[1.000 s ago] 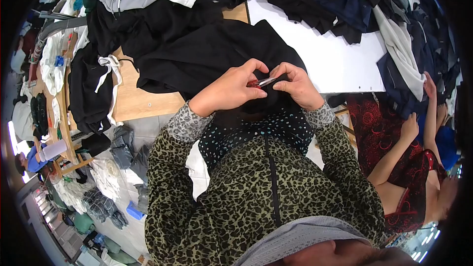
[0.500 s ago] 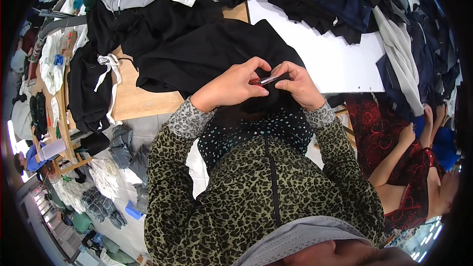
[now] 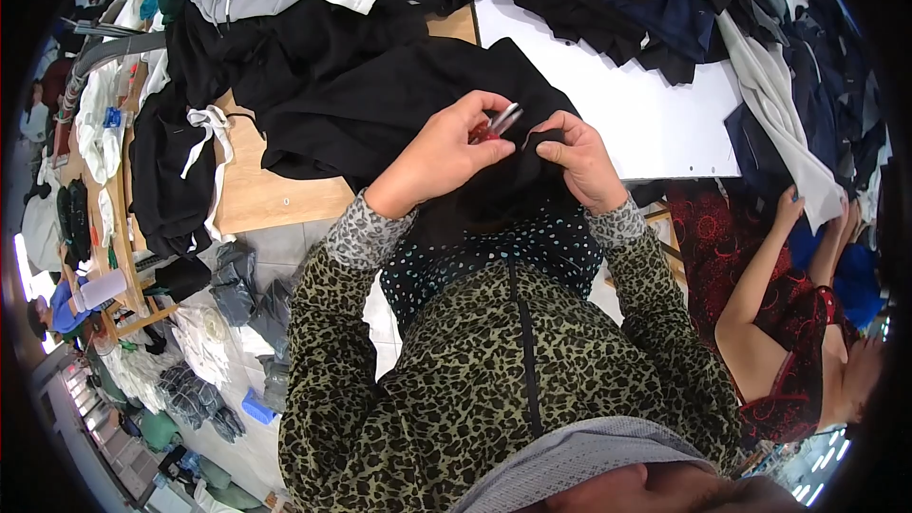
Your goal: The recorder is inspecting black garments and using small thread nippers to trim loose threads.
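Observation:
In my left hand (image 3: 442,154) is a small pair of red-handled thread snips (image 3: 506,119); the fingers are closed round the handle and the metal blades point up and right. My right hand (image 3: 587,166) pinches an edge of the black garment (image 3: 399,95) between thumb and fingers, just right of the snips. The blades are a little apart from that edge. Most of the garment lies spread over the table in front of me, and part of it hangs down at my lap.
A white board (image 3: 655,133) lies right of the garment on the wooden table (image 3: 285,199). Heaps of dark clothes (image 3: 589,0) fill the far side. At the right, a co-worker in a red-and-black patterned dress (image 3: 708,247) handles a light grey garment (image 3: 774,123).
My left hand has turned the snips upward, away from my right hand. My right fingers now pinch a raised bit of black cloth. The co-worker's hands have moved onto the grey garment.

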`<state>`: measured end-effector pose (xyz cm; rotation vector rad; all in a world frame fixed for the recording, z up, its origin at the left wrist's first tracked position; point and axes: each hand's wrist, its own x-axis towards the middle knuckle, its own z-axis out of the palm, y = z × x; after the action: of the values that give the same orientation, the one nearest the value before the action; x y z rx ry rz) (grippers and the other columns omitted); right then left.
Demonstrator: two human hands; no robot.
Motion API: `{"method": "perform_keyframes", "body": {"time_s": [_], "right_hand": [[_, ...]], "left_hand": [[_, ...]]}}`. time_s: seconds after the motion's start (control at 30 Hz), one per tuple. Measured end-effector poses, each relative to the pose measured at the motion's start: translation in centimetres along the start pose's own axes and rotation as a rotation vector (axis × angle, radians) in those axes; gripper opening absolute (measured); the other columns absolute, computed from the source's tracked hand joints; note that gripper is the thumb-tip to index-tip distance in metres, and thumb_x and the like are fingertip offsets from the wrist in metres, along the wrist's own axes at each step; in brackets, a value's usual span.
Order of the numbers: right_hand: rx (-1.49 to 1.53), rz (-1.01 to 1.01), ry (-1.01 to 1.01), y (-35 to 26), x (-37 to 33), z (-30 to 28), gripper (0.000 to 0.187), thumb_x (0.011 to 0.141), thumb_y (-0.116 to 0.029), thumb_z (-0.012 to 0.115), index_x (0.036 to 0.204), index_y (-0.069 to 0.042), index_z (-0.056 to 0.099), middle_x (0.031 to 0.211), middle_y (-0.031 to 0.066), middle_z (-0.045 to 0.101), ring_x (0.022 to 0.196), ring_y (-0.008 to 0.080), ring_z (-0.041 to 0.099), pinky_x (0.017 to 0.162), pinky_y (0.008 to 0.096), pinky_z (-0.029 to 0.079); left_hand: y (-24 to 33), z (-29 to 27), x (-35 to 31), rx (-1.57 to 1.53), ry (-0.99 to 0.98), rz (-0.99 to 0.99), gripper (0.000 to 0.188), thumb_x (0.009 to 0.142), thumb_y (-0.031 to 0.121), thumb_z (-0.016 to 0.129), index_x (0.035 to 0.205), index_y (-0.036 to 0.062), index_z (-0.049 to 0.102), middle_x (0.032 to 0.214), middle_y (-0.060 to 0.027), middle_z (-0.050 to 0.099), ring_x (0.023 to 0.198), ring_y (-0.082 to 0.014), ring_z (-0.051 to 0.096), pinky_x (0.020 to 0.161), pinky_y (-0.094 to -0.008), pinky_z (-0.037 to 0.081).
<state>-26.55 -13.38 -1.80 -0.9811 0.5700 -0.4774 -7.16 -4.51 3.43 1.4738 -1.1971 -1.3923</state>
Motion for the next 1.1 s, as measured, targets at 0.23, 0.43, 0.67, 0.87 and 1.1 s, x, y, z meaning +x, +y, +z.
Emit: {"method": "perform_keyframes", "body": {"time_s": [0.23, 0.43, 0.67, 0.87, 1.1], "right_hand": [[-0.109, -0.048, 0.059, -0.6, -0.4, 0.2, 0.019, 0.080, 0.000, 0.066, 0.096, -0.001, 0.057, 0.091, 0.0010, 0.059, 0.084, 0.0057, 0.054, 0.077, 0.0197, 0.044], [-0.691, -0.445, 0.113, -1.0, -1.0, 0.5, 0.033, 0.075, -0.005, 0.071, 0.107, -0.004, 0.062, 0.080, 0.0006, 0.056, 0.073, 0.0086, 0.050, 0.068, 0.0213, 0.042], [-0.963, -0.431, 0.011, -1.6, -1.6, -0.6, 0.035, 0.069, -0.011, 0.076, 0.103, -0.009, 0.069, 0.067, 0.0012, 0.043, 0.062, 0.0126, 0.043, 0.057, 0.0265, 0.038], [-0.994, -0.537, 0.061, -1.3, -1.8, -0.4, 0.033, 0.064, -0.013, 0.080, 0.095, -0.006, 0.070, 0.065, 0.0028, 0.045, 0.063, 0.0153, 0.046, 0.056, 0.0285, 0.038], [-0.889, -0.408, 0.099, -0.8, -2.2, 0.1, 0.021, 0.068, -0.007, 0.076, 0.087, -0.002, 0.067, 0.067, 0.0041, 0.049, 0.063, 0.0154, 0.047, 0.057, 0.0279, 0.039]], "left_hand": [[-1.3, 3.2, 0.5, -0.184, 0.060, 0.043, 0.040, 0.077, 0.005, 0.071, 0.113, 0.0047, 0.054, 0.095, 0.0005, 0.055, 0.065, -0.0020, 0.044, 0.050, -0.0163, 0.037], [-3.8, 3.3, 1.3, -0.180, 0.120, 0.190, 0.038, 0.078, 0.001, 0.069, 0.113, 0.0025, 0.054, 0.095, -0.0003, 0.055, 0.075, -0.0048, 0.050, 0.064, -0.0176, 0.044], [-3.8, 2.8, 0.8, -0.200, 0.098, 0.032, 0.032, 0.077, 0.001, 0.070, 0.107, -0.0006, 0.060, 0.086, 0.0032, 0.055, 0.074, -0.0032, 0.049, 0.067, -0.0169, 0.042], [-3.0, 2.9, 0.1, -0.047, 0.113, 0.062, 0.029, 0.074, 0.010, 0.073, 0.101, 0.0019, 0.065, 0.070, 0.0039, 0.052, 0.060, -0.0038, 0.038, 0.054, -0.0201, 0.036], [-3.6, 2.9, 0.0, -0.077, 0.076, 0.045, 0.026, 0.077, 0.007, 0.071, 0.101, 0.0002, 0.065, 0.066, 0.0087, 0.048, 0.060, 0.0004, 0.038, 0.054, -0.0161, 0.033]]}}
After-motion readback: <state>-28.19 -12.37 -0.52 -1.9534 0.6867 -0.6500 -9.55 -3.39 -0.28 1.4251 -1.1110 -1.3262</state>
